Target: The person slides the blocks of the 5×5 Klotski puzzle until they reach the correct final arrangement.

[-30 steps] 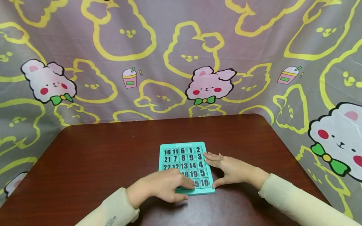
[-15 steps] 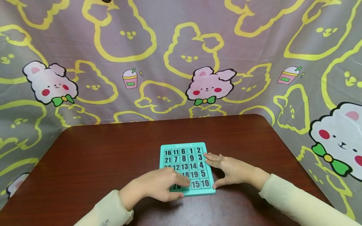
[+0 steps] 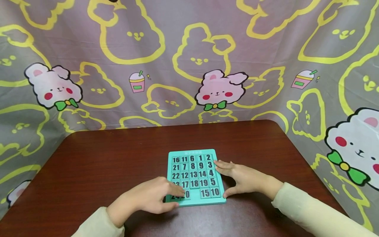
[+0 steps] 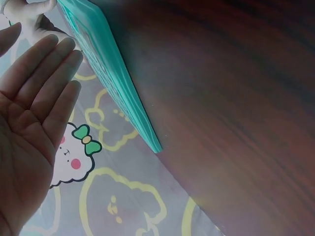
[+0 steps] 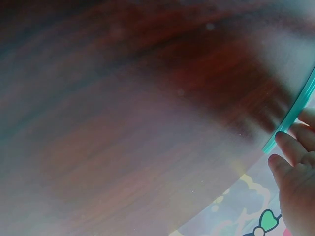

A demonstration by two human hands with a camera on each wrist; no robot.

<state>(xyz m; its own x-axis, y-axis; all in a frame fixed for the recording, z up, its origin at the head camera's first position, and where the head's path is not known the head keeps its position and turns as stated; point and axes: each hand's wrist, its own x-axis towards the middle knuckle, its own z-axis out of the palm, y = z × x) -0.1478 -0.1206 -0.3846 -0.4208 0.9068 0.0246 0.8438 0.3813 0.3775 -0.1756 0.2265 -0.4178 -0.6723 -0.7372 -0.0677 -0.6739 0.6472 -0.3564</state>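
Apparently, for sliding, tile 20 [image 3: 187, 195] was touched by the left hand [image 3: 152, 195], the board [image 3: 201, 202] steadied by the right hand [image 3: 244, 177], fingers extended; filling the gap [image 3: 195, 194] seemed needed next.

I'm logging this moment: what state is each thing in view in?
Puzzle board, flat on the table, one gap in its bottom row
20 tile, partly covered, left of the gap
Left hand, extended, at the 20 tile
Right hand, extended, touching the board's right edge
Patterned cloth, hanging, creased
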